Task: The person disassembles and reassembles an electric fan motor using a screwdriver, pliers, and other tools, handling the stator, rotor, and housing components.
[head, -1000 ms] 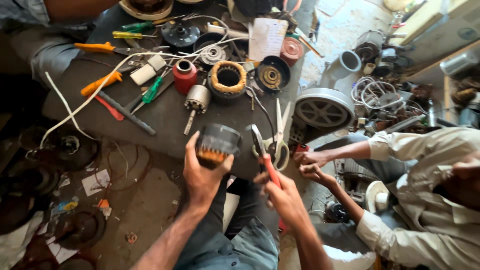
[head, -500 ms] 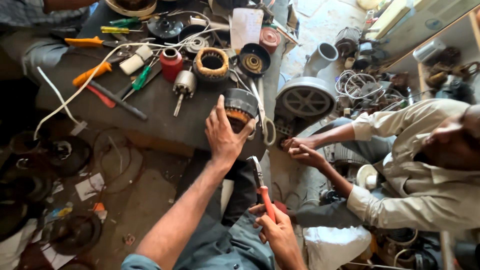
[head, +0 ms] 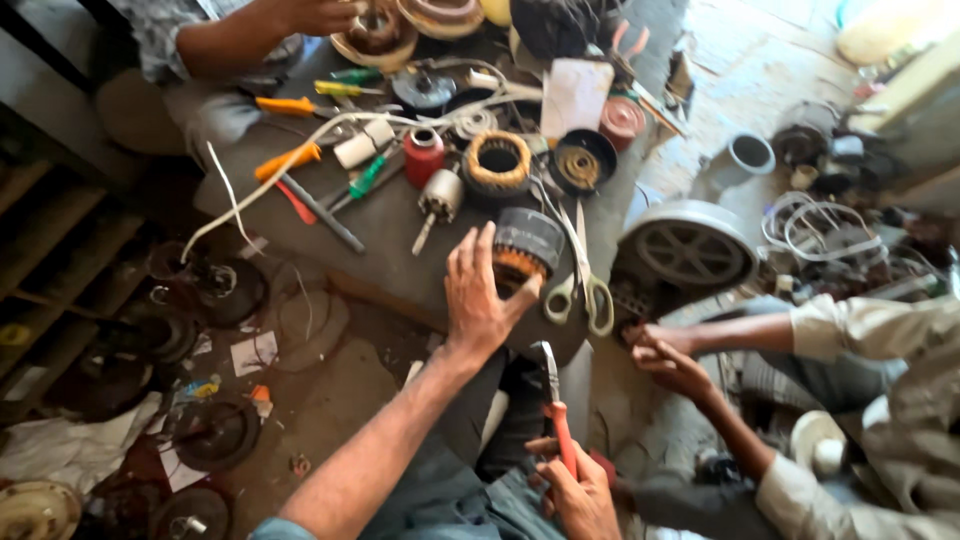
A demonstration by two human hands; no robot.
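Cluttered desk: your left hand grips the stator, axis tilted up-right; right hand holds red-handled pliers, tips pointing up.

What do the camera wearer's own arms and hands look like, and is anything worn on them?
Both hands are bare: no gloves, rings or watch show. The left hand leads back along a bare forearm to a blue sleeve edge at the bottom of the picture. The right hand is cut off by the frame's bottom edge, so its sleeve cannot be seen. The fingers look a little grimy.
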